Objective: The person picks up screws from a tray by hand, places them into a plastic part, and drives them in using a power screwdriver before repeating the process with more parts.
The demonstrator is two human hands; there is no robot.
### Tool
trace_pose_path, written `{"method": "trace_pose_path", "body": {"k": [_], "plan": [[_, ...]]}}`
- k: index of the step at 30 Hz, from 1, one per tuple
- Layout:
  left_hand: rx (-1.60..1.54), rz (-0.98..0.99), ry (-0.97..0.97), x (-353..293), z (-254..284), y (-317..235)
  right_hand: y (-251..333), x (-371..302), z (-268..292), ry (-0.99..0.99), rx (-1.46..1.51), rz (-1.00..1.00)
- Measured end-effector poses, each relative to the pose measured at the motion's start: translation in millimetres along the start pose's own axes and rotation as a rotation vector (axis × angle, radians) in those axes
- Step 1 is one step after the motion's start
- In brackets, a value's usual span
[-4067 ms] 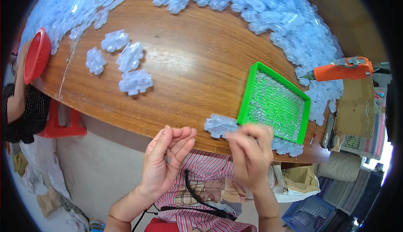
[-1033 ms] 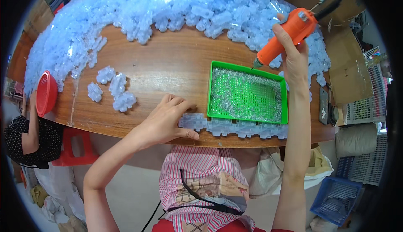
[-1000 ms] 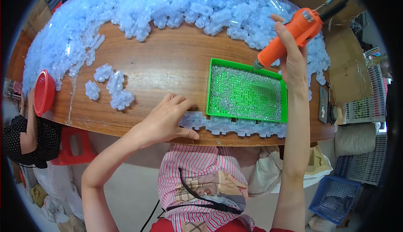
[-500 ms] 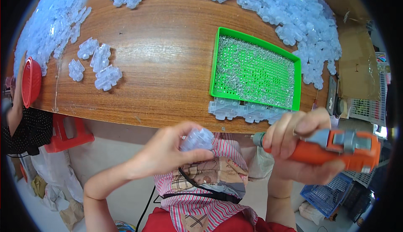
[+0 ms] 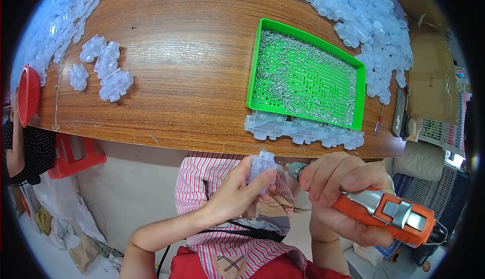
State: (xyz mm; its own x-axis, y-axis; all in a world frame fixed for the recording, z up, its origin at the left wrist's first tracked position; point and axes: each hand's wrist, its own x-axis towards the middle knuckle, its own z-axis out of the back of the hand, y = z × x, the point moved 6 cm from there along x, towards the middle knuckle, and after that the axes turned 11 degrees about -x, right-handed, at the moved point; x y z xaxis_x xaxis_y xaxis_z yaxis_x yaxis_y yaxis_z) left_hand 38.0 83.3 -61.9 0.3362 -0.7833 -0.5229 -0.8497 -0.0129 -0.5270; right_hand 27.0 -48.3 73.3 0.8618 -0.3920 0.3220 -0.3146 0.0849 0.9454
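Note:
My left hand [image 5: 235, 190] is closed around a small clear plastic housing [image 5: 261, 165], held up just off the table's front edge. In my right hand [image 5: 333, 185] is an orange electric screwdriver [image 5: 379, 208], gripped along its body. Its bit points left at the housing's side; whether the tip touches it I cannot tell. Beyond my hands stands a green tray [image 5: 313, 45] strewn with small silver screws [image 5: 283, 94]. A row of similar clear housings [image 5: 303, 133] lies along the tray's near side.
Several loose clear housings [image 5: 107, 61] lie left on the wooden table [image 5: 187, 77]. Big heaps of them [image 5: 364, 21] line the back and sides. A red basin [image 5: 29, 97] is at the left edge, beside another person's arm [image 5: 16, 145]. A small hand screwdriver [image 5: 378, 124] lies right of the tray.
The housing has turned upright and moved right in my left hand. My right hand has swung the electric screwdriver so its bit comes close to the housing. The whole view has shifted slightly.

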Motion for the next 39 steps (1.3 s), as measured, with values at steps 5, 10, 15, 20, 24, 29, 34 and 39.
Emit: {"method": "trace_pose_path", "body": {"k": [5, 10, 15, 20, 24, 29, 34, 39], "plan": [[-0.083, -0.009, -0.045, 0, 0, 6, -4, -1, -3, 0.042, -0.002, 0.013], [-0.025, -0.064, -0.034, 2, 2, 7, -8, -2, -6, 0.038, -0.028, 0.0], [0.0, -0.079, -0.021, 3, 3, 7, -16, -2, -11, 0.1, 0.077, 0.01], [0.026, -0.119, -0.087, 2, 8, 11, -21, -4, -15, 0.097, 0.044, 0.022], [0.052, -0.134, -0.103, 0, 9, 11, -22, -6, -19, 0.117, -0.029, 0.058], [-0.014, -0.165, -0.109, 3, 2, 11, -15, -7, -25, 0.081, -0.071, 0.089], [0.124, -0.119, -0.08, 1, 7, 12, -20, -8, -31, 0.099, -0.121, 0.103], [0.125, -0.193, -0.161, 3, 11, 19, -20, -6, -35, 0.152, -0.132, 0.102]]}}
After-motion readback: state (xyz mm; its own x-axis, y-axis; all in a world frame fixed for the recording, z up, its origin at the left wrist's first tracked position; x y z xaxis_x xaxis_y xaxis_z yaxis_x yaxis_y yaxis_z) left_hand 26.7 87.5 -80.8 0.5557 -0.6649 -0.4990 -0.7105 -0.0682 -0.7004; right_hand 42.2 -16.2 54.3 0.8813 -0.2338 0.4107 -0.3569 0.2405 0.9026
